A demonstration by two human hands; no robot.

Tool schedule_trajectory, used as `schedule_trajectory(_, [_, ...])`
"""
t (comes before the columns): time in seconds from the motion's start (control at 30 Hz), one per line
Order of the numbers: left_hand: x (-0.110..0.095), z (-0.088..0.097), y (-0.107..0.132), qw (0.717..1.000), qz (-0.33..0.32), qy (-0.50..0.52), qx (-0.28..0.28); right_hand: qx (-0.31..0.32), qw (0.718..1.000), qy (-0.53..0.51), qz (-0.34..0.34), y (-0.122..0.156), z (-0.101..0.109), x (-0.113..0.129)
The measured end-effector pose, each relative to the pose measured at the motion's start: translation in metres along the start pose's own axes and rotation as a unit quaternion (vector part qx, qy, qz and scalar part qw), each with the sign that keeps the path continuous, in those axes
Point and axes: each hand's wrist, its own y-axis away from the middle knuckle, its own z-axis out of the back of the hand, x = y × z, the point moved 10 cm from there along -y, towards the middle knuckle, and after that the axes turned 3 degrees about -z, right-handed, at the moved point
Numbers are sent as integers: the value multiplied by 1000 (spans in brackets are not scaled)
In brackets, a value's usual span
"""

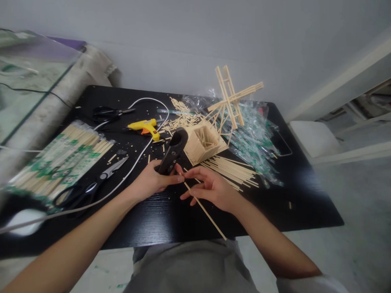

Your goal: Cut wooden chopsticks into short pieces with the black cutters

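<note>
Okay — thin wooden stick (pixel 210 218) sits between the two hands, slanting down toward the near table edge (pixel 173 234); right hand (pixel 213 189) has it in a loose thumb-and-finger pinch, other fingers half spread; left hand (pixel 153 179) is wrapped around a black tool (pixel 173 151), thumb by the stick's upper end; the tool's working end is hidden, so can't tell whether it touches the stick.

Handling, as a guess: stick very light, stiff, dry rather than slippery; likely to snap or splinter if bent hard; best held near the end being worked, fingertips only, clear of the tool; tool looks heavier and rigid, palm grip suits it.

Containers: hollow stick-built box (pixel 195 151) just beyond the hands, open top, short wooden pieces visible inside; clear packets (pixel 66 158) at left, green-printed, full of sticks; crumpled wrappers (pixel 251 137) at right — contents mostly unreadable through the glare; loose sticks (pixel 234 173) fanned beside the box, cut bits (pixel 184 120) heaped behind it; cross-shaped frame (pixel 228 95) also behind, joint to the box unclear; yellow glue gun (pixel 145 125) lies left of it all.
</note>
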Motion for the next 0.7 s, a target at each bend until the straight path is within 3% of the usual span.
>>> schedule_trajectory(0.17, [-22, 38, 1, 973, -101, -136, -154, -59, 998, 12, -29, -1, 18, -3])
schedule_trajectory(0.23, [-22, 51, 0, 960, -111, -169, -192, -70, 996, 30, -45, -2, 25, -3])
schedule_trajectory(0.43, [-25, 61, 1, 933, -113, -268, -212, -55, 995, 56, -68, -9, 27, 4])
schedule_trajectory(0.7, [-48, 39, 16, 830, -217, -475, -196, -61, 998, 16, 1, -12, 21, 27])
